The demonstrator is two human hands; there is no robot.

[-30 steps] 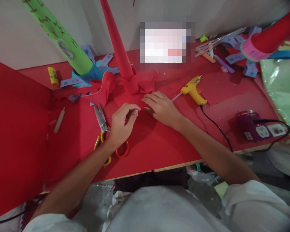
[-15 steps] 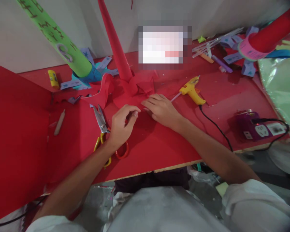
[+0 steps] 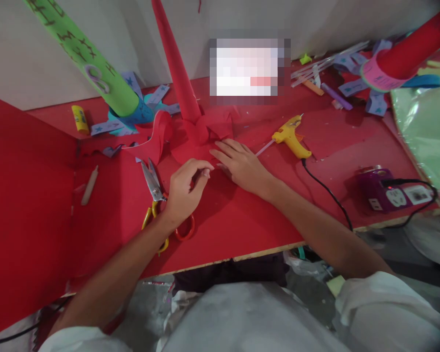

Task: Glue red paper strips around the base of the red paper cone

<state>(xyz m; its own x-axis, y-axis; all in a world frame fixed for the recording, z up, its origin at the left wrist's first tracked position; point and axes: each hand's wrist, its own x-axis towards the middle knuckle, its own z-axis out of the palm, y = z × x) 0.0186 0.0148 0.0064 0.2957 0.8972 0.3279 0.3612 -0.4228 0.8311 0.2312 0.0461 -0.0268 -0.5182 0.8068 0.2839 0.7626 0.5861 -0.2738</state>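
A tall red paper cone [image 3: 181, 83] rises from a base of folded red paper [image 3: 185, 151]. My left hand [image 3: 187, 188] is at the base's near edge, thumb and curled fingers closed in a pinch. Whatever is in that pinch is hidden or too small to name. On the base's right near side, my right hand [image 3: 242, 164] lies with its fingers stretched out and touching the red paper. Scissors with yellow handles [image 3: 154, 188] lie left of my left hand, and a red loop handle [image 3: 185, 229] shows below its wrist.
A yellow glue gun [image 3: 291, 139] with a glue stick lies to the right, its cord running to a purple power socket [image 3: 381, 188]. Behind stand a green lettered paper tube [image 3: 95, 68] and a yellow glue tube [image 3: 80, 120]. A red panel [image 3: 25, 210] rises at the left.
My right hand's fingers have shifted slightly back and left across the red paper and spread a little. My left hand keeps its place and its pinch.
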